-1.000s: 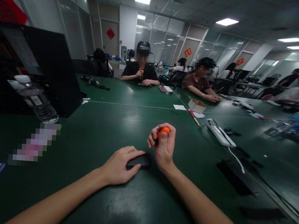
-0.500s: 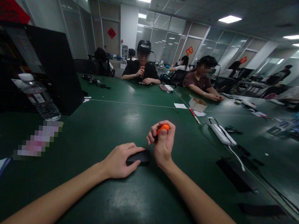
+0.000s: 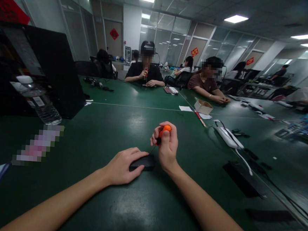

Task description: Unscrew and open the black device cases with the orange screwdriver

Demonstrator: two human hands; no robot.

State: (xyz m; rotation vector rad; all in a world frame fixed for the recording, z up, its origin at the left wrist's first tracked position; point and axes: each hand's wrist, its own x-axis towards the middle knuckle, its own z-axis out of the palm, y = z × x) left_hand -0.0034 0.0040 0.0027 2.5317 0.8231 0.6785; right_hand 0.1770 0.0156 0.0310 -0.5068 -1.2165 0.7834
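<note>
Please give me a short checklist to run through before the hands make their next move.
1. Left hand holding the black case: ok, thumb and fingers are on it.
2. Case resting on the table: ok.
3. Right hand gripping the orange-handled tool: ok.
4. Tool's shaft upright: not ok, it appears to slant.
5. Tip seated in the case: cannot tell, too small.
6. Water bottle apart from both hands: ok.
</note>
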